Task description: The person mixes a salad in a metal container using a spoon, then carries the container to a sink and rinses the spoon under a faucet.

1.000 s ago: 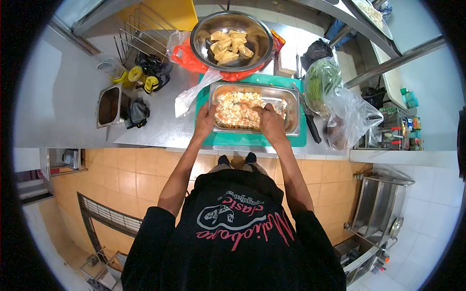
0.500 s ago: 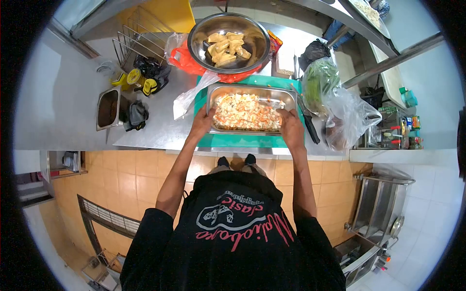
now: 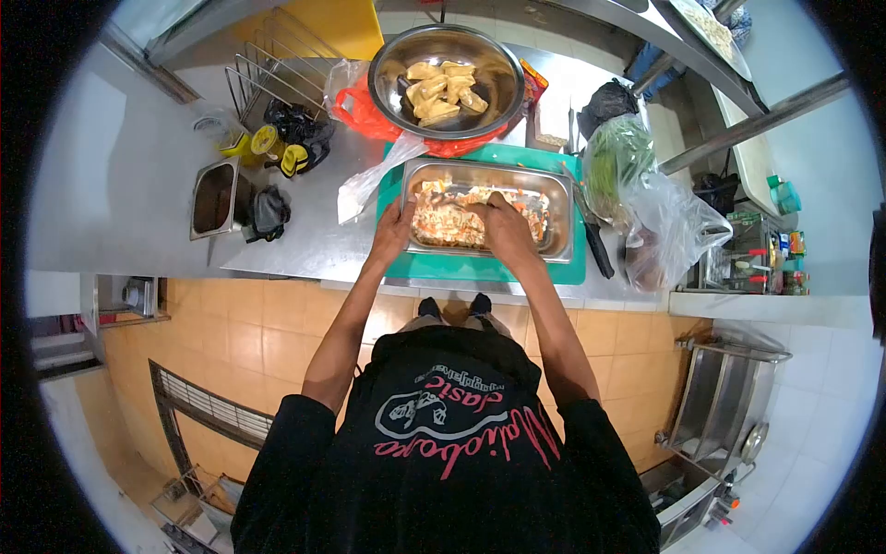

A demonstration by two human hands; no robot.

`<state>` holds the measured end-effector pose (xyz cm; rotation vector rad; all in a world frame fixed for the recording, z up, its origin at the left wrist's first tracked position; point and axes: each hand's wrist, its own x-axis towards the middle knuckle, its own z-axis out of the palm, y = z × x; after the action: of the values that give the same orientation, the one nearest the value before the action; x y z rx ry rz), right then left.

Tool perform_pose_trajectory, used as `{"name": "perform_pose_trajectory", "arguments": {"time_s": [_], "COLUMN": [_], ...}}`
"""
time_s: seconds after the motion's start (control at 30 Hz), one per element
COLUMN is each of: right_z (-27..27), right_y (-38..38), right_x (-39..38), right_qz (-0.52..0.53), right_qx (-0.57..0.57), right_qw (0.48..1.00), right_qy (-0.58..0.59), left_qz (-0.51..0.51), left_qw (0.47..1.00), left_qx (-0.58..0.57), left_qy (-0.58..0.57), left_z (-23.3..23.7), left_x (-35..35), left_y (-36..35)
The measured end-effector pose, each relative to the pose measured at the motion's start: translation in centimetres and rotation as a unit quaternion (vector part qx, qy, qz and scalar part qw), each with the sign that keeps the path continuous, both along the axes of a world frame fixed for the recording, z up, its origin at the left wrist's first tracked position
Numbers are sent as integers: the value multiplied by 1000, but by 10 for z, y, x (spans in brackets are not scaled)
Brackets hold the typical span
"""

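Note:
A steel tray (image 3: 554, 208) with a chopped orange-and-white mix (image 3: 448, 226) lies on a green cutting board (image 3: 434, 267). My left hand (image 3: 394, 231) is at the tray's left rim, its fingers closed round the edge. Inside the tray, toward the middle, my right hand (image 3: 505, 224) is down in the mix with its fingers bent. Whether those fingers hold anything is too small to tell. Bare metal shows in the tray's right part and along its far side.
Behind the tray stands a steel bowl (image 3: 379, 100) with yellowish pieces. A black-handled knife (image 3: 598, 247) lies right of the tray, beside bags of greens (image 3: 620, 162). Dark bags (image 3: 269, 212) and a small steel container (image 3: 197, 205) are at the left. Wire rack (image 3: 242, 83) at back left.
My right hand has moved left from the tray's right rim into the mix. The mix now lies more to the left. My left hand stays at the left rim.

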<state>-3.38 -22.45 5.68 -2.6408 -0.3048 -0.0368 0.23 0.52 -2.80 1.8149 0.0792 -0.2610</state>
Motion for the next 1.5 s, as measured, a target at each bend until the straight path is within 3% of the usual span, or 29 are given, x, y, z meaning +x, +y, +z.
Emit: {"name": "perform_pose_trajectory", "arguments": {"time_s": [0.07, 0.17, 0.23, 0.27, 0.4, 0.6, 0.67, 0.7, 0.77, 0.8, 0.87, 0.97, 1.07, 1.27, 1.37, 1.5], "right_z": [11, 29, 42, 34, 16, 24, 20, 18, 13, 6, -9, 3, 32, 34, 20, 22], "right_y": [-12, -34, -44, -49, -53, -87, -97, -100, -104, -104, -100, -67, -45, -12, -4, 6], "right_x": [-12, -26, -32, -35, -44, -55, -59, -62, -66, -66, -65, -57, -50, -41, -36, -24], "right_qz": [31, -30, -92, -75, -68, -189, -204, -205, -205, -205, -98, -100, -97, -61, -58, -61], "right_qx": [-9, -20, -2, 6, -61, -20, -138, -138, -113, -114, 36, 55, 53, 9, -35, -9], "right_qw": [999, 999, 995, 997, 996, 981, 968, 968, 969, 969, 995, 993, 994, 998, 997, 998], "right_qy": [8, -17, 28, -19, 5, -36, -41, -41, 81, 81, -1, 7, 7, -9, 35, -17], "left_qz": [-6, -25, -19, -24, -3, 3, 5, 5, 5, 5, 3, 3, -9, 7, 3, 8], "left_qw": [1000, 999, 996, 996, 999, 996, 996, 996, 996, 995, 994, 994, 993, 994, 988, 993], "left_qx": [3, 17, 26, 26, -16, -78, -68, -70, -73, -73, -72, -69, -76, -52, -54, -50], "left_qy": [9, 11, 82, 82, 38, 41, 55, 51, 49, 65, 82, 83, 85, 101, 148, 111], "left_z": [-2, 7, 34, 31, 20, 52, 52, 51, 48, 54, 62, 65, 52, 23, 27, 57], "left_x": [0, 0, -5, -4, -4, -13, -13, -12, -13, -14, -17, -17, -15, -12, -13, -21], "left_y": [3, 2, -4, -5, -5, -11, -11, -10, -11, -11, -12, -11, -6, 2, 1, -5]}}
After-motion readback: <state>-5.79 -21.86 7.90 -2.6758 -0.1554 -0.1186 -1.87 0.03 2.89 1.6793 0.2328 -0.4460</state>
